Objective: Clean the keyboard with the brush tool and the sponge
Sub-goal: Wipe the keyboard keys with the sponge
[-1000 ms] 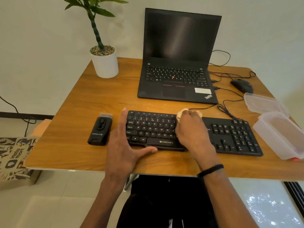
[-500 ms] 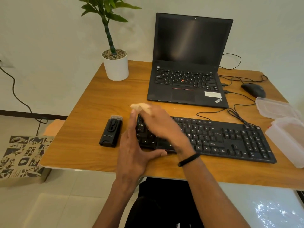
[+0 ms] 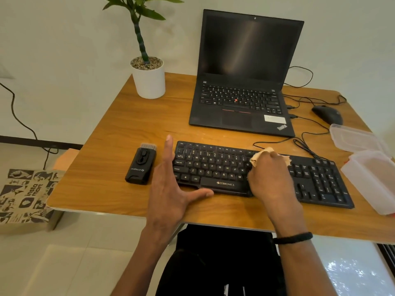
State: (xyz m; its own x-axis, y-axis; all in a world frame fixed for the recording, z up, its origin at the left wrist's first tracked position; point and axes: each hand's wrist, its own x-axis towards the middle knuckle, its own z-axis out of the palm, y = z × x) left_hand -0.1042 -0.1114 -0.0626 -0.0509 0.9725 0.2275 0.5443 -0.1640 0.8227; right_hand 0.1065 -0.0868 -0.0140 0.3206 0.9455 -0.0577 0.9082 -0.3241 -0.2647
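Tan sponge (image 3: 261,155), soft and light by the look of it, crumples inside our right hand (image 3: 271,180), whose fingers curl round it and press it onto the middle keys of the black Zebronics keyboard (image 3: 213,167). We judge it best held bunched from above, as it is. Our left hand (image 3: 171,189) lies flat-fingered against the keyboard's left end, thumb along the front edge, bracing a board that seems light enough to slide on the wooden desk (image 3: 128,129). Brush tool (image 3: 141,165) lies untouched just left of that hand, bristles pointing away from us.
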